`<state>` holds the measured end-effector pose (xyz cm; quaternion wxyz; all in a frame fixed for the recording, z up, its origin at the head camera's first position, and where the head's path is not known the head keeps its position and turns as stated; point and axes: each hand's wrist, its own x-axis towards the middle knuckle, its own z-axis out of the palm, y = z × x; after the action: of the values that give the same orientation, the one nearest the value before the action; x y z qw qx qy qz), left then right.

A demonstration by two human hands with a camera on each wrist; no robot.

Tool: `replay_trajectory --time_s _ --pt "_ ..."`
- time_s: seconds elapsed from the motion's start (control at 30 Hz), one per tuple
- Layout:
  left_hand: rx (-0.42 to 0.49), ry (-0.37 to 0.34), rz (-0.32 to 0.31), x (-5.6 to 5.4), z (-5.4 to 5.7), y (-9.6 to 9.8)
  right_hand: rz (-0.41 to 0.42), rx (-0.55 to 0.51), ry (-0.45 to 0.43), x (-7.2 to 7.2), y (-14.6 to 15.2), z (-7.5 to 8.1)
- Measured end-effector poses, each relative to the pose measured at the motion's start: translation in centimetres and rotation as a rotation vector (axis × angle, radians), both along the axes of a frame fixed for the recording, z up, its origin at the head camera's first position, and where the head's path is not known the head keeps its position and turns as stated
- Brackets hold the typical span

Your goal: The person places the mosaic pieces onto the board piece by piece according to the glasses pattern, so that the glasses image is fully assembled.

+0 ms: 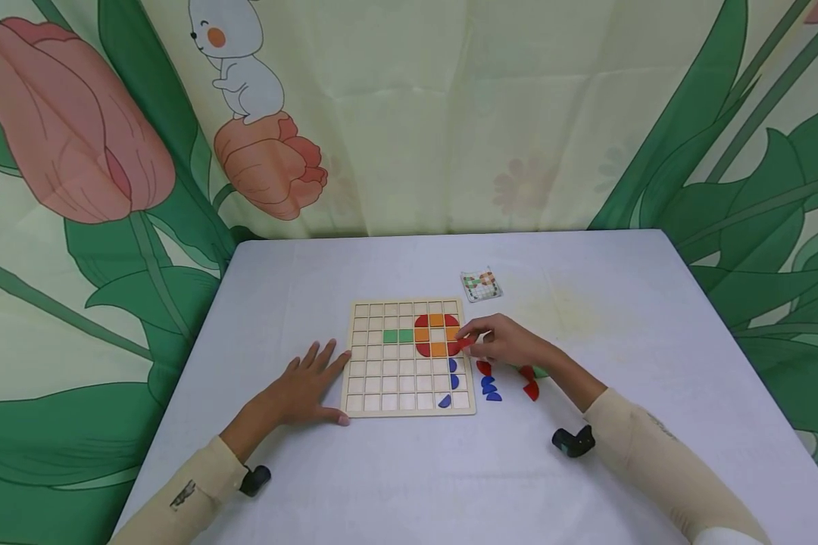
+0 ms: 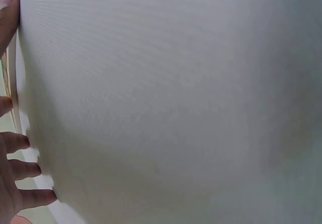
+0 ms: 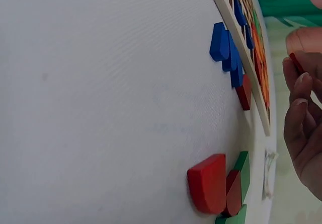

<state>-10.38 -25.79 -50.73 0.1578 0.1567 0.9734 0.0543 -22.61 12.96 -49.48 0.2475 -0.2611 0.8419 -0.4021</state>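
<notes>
A square wooden grid board (image 1: 371, 384) lies on the table with orange, red, green and blue pieces in its cells. My left hand (image 1: 308, 387) is at its left edge with fingers spread, thumb at the near corner. In the left wrist view, the fingers (image 2: 37, 198) look straight. Above the board's right edge, my right hand (image 1: 503, 340) pinches a small red piece (image 3: 297, 63) between thumb and fingertips. Blue rounded pieces (image 1: 444, 401) lie in the board's lower right cells. A red and orange ring (image 1: 437, 350) and two green squares (image 1: 398, 336) fill cells higher up.
Right of the board lie several loose blue pieces (image 3: 219, 42) and a red piece (image 3: 245, 93). Further right are more red pieces (image 3: 209, 183) with green pieces (image 3: 242, 176). A small patterned card (image 1: 481, 285) lies behind the board. A printed curtain (image 1: 436, 151) hangs behind the table.
</notes>
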Motion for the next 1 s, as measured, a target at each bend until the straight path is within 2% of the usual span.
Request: replay_trajectory --time_s 0.23,0.4,0.67,0.83,1.0 --pt "0.007 0.012 -0.016 0.1 0.2 -0.2 0.035 -0.075 0.013 -1.2 -2.5 -0.2" --pt "0.006 0.018 -0.019 0.0 0.0 -0.2 0.06 -0.041 0.084 -1.7 -4.6 0.1" --pt "-0.008 0.012 -0.003 -0.2 -0.3 -0.1 0.06 -0.059 0.022 -2.7 -7.9 0.3" --pt "-0.001 0.001 0.0 -0.2 -0.1 -0.1 0.075 -0.081 0.05 -3.2 -9.6 0.2" --pt "-0.009 -0.008 0.004 -0.2 -0.1 -0.2 0.052 -0.054 0.063 -3.6 -10.9 0.1"
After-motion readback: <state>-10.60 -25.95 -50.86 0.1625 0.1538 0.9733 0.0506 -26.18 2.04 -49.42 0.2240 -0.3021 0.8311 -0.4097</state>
